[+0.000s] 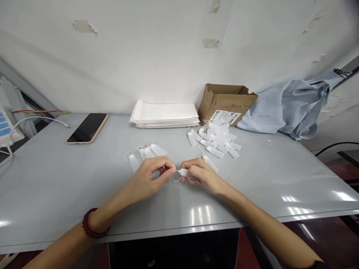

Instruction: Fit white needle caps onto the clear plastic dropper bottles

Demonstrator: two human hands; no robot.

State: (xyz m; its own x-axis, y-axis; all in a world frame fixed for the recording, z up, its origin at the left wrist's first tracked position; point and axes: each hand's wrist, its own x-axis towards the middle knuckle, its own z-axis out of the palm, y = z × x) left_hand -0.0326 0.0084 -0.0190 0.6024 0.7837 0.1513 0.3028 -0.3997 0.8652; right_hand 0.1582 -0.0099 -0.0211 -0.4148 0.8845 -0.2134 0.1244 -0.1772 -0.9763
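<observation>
My right hand (200, 172) is closed around a small translucent white squeeze bottle (183, 172), its neck pointing left. A thin tip and a looped cap strap (176, 180) extend from the neck toward my left hand (157, 173). My left thumb and index finger pinch at the end of that tip, where the cap is mostly hidden. Behind my left hand lies a small group of similar bottles (148, 151), with one bottle (134, 163) a little apart on the left. Just behind my right hand, a single bottle (209, 163) lies near a loose pile of bottles (218, 139).
A stack of white padded envelopes (168, 114) lies along the wall, beside an open cardboard box (232, 102). Light blue fabric (280, 108) is heaped at the right. A phone (88, 128) and a white charging cable (42, 117) are on the left. The grey table's front edge (174, 232) is close.
</observation>
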